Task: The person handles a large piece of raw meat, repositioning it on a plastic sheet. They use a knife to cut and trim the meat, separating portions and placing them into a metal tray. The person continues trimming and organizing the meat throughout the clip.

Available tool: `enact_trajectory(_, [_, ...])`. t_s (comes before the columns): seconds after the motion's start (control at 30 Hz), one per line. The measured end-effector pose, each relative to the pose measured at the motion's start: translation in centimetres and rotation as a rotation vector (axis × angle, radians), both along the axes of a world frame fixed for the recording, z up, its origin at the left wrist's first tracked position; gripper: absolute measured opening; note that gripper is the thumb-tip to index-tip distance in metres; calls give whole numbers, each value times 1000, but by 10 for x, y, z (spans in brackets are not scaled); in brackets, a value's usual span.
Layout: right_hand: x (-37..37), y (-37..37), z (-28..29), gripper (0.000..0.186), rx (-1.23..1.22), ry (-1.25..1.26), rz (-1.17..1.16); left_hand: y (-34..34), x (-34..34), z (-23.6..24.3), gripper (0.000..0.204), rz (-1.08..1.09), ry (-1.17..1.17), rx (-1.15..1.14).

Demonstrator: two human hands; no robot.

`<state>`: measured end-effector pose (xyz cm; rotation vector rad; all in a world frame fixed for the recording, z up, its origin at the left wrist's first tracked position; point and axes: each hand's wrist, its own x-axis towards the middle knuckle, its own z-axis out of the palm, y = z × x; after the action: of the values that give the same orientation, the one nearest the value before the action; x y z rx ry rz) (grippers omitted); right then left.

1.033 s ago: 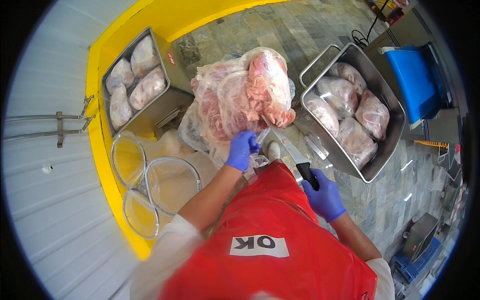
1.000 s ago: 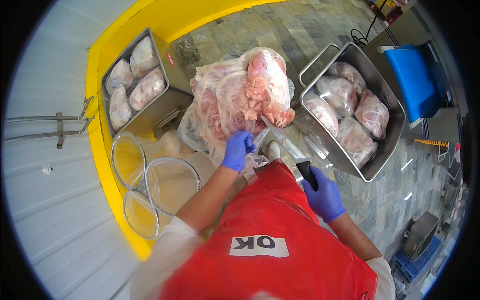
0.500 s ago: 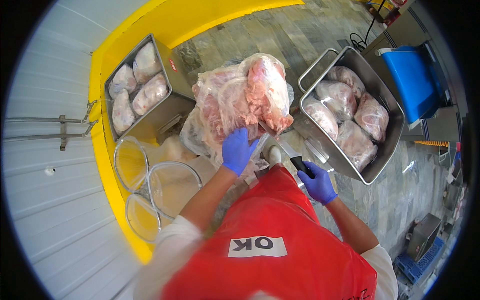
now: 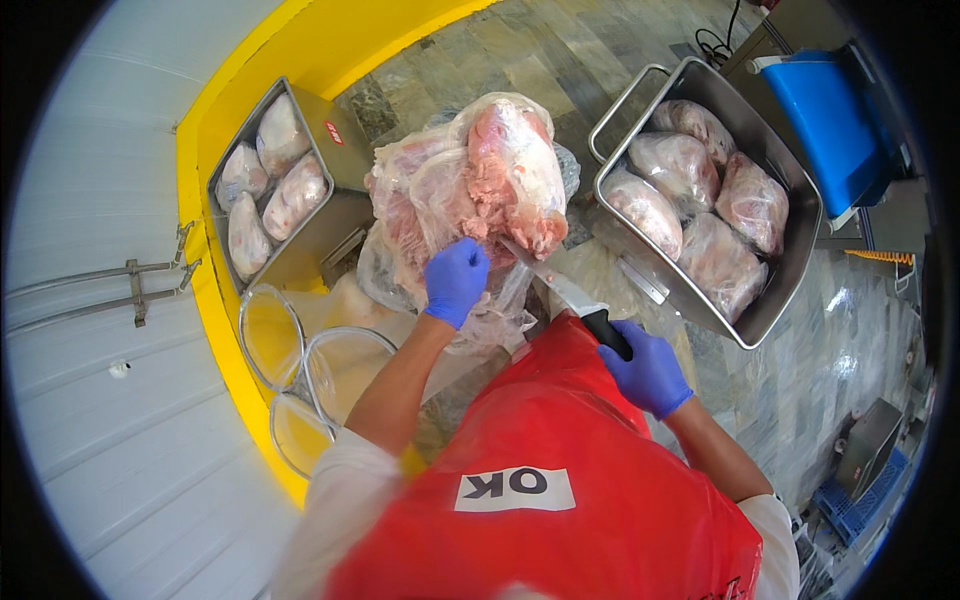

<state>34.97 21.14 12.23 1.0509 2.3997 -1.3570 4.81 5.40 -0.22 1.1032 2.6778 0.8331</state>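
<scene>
A large block of raw meat (image 4: 510,160) in loose clear plastic wrap (image 4: 430,170) is in front of me. My left hand (image 4: 458,283), in a blue glove, is closed at its near left edge; what the fingers pinch is hidden. In my right hand (image 4: 647,370), also blue-gloved, is a knife (image 4: 570,290) gripped by its black handle. The blade slants up and left, its tip against the meat's near lower edge. Plastic hangs below the meat beside my left hand.
Metal tubs of wrapped meat stand left (image 4: 325,180) and right (image 4: 815,200). Clear round-rimmed containers (image 4: 350,335) stand at the lower left by the yellow-edged wall (image 4: 190,230). A blue panel (image 4: 835,130) is far right; a blue crate (image 4: 860,500) sits lower right.
My left hand has shifted left and slightly up, its fingers now curled in. The knife's tip stays by the meat's lower edge. The view has moved a little.
</scene>
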Motion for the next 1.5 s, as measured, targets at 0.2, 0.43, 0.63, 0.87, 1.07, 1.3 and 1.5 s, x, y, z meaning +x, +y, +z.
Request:
enact_trajectory(0.2, [16,12,-11,48,-70,-1,69,-7,-15,17,15,54,112,113])
enact_trajectory(0.43, [12,14,-23,48,-181,59,14,-64,-172,129,25,415,123,193])
enact_trajectory(0.63, [-2,-31,-7,47,-156,61,-184,-7,-58,67,39,-102,343,105])
enact_trajectory(0.87, [4,-97,16,47,-142,33,-396,17,-64,10,36,-410,464,30])
enact_trajectory(1.07, [2,-134,4,46,-163,53,-486,8,-110,13,19,-262,237,-49])
enact_trajectory(1.3, [-31,-135,-33,43,-95,245,-547,-2,-80,19,35,-284,376,99])
enact_trajectory(1.5, [-33,-109,-17,44,-127,325,-609,-9,-29,25,79,-186,319,-113])
